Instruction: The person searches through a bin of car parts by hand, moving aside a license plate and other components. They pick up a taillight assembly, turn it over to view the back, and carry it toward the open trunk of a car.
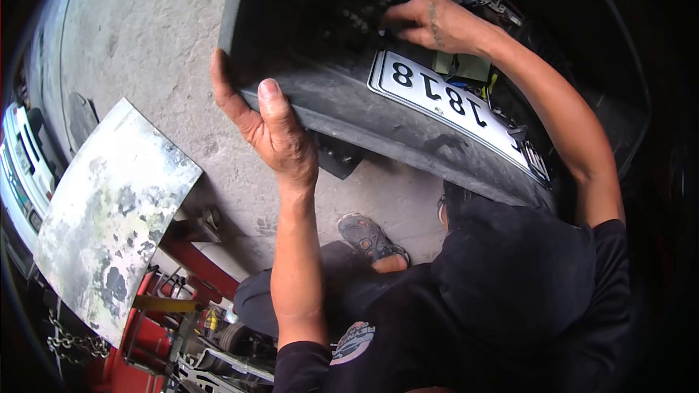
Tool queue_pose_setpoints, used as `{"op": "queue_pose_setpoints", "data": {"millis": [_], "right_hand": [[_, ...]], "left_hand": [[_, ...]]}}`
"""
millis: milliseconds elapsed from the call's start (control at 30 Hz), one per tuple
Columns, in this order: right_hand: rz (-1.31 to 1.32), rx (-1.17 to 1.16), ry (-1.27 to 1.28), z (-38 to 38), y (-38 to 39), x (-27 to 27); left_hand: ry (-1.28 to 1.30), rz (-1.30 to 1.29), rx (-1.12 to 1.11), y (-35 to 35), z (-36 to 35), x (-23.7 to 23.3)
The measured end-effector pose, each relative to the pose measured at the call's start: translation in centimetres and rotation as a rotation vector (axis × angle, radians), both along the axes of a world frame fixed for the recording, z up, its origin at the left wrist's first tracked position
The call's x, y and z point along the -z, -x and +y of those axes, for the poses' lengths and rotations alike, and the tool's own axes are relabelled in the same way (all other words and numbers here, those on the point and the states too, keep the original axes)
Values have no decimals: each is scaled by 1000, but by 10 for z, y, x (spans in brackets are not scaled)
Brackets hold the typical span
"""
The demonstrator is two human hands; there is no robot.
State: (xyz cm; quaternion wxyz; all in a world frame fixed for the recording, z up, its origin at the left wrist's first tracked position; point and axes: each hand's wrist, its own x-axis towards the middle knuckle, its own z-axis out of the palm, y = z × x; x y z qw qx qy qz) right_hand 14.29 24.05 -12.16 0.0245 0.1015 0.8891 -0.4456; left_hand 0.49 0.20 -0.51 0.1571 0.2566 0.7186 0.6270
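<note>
My left hand (pixel 280 138) clasps the black plastic bin (pixel 331 105) by its rim; to the right, inside it, lies the licence plate (pixel 448 102), its long axis slanting rightward toward me, just my side of the nearer right hand (pixel 433 22), whose blurred grip I can't make out

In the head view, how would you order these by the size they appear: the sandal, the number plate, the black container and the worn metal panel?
Largest to smallest, as they look here:
1. black container
2. worn metal panel
3. number plate
4. sandal
</note>
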Motion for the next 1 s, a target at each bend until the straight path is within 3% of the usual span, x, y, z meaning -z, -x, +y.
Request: {"op": "queue_pose_setpoints", "data": {"millis": [33,67,167,267,467,533,567,667,700,900,1000], "right_hand": [[38,-86,126,-5,3,-11],[-159,-113,176,-11,2,-27],[-321,-231,233,-25,5,-45],[-187,-236,231,-20,2,-28],[-290,-57,201,16,-5,-50],[-449,-171,241,37,4,-80],[-482,-124,328,40,4,-132],[-567,-142,298,51,6,-139],[-630,-91,250,50,8,-118],[-644,-148,453,66,4,-128],[-525,-151,335,62,2,-97]], "left_hand": [[-1,-1,0,0,0,0],[-1,-1,2,0,0,0],[4,-19,-10,1,-2,0],[41,71,0,-1,0,1],[48,38,12,3,-4,2],[26,7,21,0,-1,-1],[7,-16,23,-2,1,-4],[63,-8,-4,-3,0,-7],[75,-9,-31,-3,0,-5],[48,30,9,-4,2,-4],[67,33,-5,-3,0,-6]]}}
